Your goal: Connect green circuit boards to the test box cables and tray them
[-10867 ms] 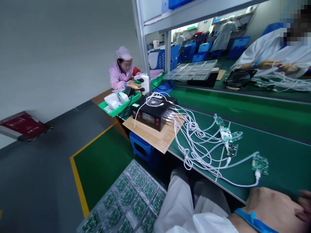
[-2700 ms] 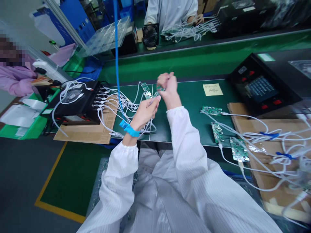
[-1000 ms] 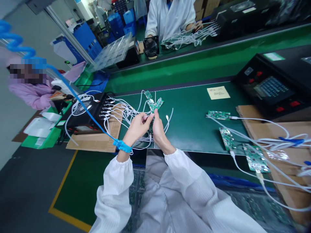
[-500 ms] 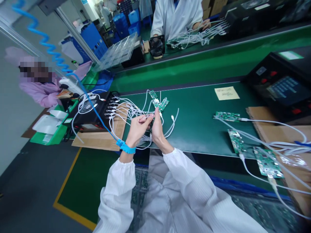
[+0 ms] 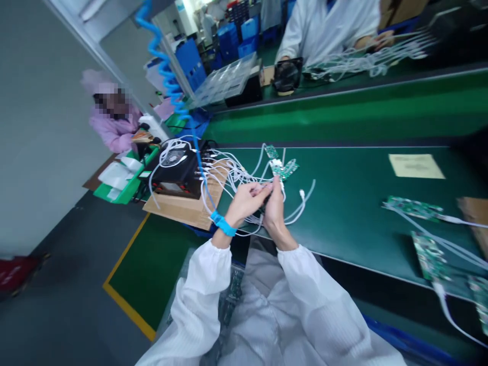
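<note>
While R hand (image 5: pixel 275 208) grips flat PCB (image 5: pixel 263 207) (mostly hidden), L hand (image 5: pixel 246 202) curls closed against it, nr loopy cables (image 5: pixel 238 175).

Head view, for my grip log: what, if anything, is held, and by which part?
Apparently a circuit board, in right hand, left hand close by; fingers hide which part.

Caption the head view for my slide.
Left hand and right hand close together beside white cables on a green bench.

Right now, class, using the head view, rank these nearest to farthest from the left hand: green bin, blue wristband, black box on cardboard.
1. Blue wristband, at the wrist of the left hand.
2. Black box, left, on cardboard.
3. Green bin, farther left.
</note>
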`<control>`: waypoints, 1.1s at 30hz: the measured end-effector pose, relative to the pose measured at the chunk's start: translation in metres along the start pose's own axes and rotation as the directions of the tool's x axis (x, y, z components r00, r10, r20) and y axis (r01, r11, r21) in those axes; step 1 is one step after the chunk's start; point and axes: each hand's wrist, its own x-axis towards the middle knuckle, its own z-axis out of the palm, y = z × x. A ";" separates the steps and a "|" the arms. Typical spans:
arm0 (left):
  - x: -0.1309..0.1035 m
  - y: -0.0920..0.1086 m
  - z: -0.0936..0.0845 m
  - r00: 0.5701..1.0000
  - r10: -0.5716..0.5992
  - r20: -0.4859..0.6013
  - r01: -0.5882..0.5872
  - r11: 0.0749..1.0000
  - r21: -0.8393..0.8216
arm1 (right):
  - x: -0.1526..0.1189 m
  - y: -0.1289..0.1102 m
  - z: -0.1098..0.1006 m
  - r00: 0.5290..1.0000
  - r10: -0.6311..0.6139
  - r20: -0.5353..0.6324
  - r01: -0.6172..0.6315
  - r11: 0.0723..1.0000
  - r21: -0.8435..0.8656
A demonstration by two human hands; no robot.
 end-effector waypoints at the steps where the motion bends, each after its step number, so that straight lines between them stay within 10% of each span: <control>1: 0.001 -0.002 0.001 1.000 0.000 0.004 0.000 1.000 0.006 | 0.001 0.001 -0.001 1.000 -0.004 -0.020 0.004 1.000 -0.008; 14: -0.013 0.013 0.008 0.989 -0.071 -0.127 0.022 0.936 -0.351 | -0.011 -0.001 0.016 0.993 -0.110 -0.041 0.112 0.993 0.033; 33: -0.019 -0.007 0.024 0.900 0.009 -0.436 -0.148 0.947 -0.286 | -0.021 -0.009 0.017 0.967 -0.248 0.055 0.254 0.943 -0.213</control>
